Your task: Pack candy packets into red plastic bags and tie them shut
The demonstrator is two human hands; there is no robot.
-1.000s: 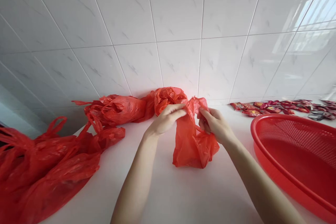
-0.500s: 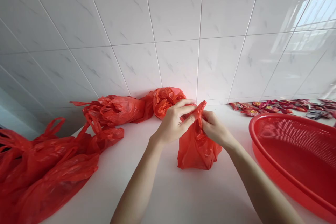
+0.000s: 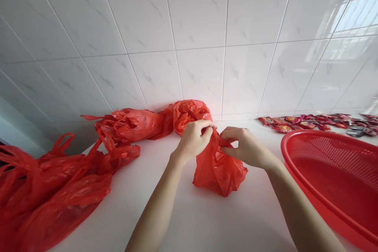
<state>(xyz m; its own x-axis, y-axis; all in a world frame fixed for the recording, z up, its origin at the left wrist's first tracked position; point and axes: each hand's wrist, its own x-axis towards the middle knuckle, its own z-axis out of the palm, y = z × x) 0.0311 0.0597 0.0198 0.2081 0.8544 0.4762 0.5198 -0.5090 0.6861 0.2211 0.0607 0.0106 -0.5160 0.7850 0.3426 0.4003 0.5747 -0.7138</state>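
Observation:
A red plastic bag [image 3: 220,173] stands on the white tabletop in front of me, its lower part bulging and creased. My left hand [image 3: 195,138] pinches the gathered top of the bag between thumb and fingers. On the other side, my right hand [image 3: 243,145] is closed on the bag's upper right part, thumb and forefinger gripping the twisted plastic. What lies inside the bag is hidden. Just behind my left hand sits a bunched red plastic bag [image 3: 191,112], close to the wall.
More filled red bags [image 3: 138,124] rest along the wall, and a heap of red bags [image 3: 59,189] covers the left side. At right stands a red plastic basket [image 3: 327,136]. Behind it, several small red packets [image 3: 307,122] lie scattered. A tiled wall [image 3: 201,71] bounds the table's back.
Both hands have come down slightly, and the bag's top is lower. My right hand has shifted its grip on the plastic and bends more at the knuckles.

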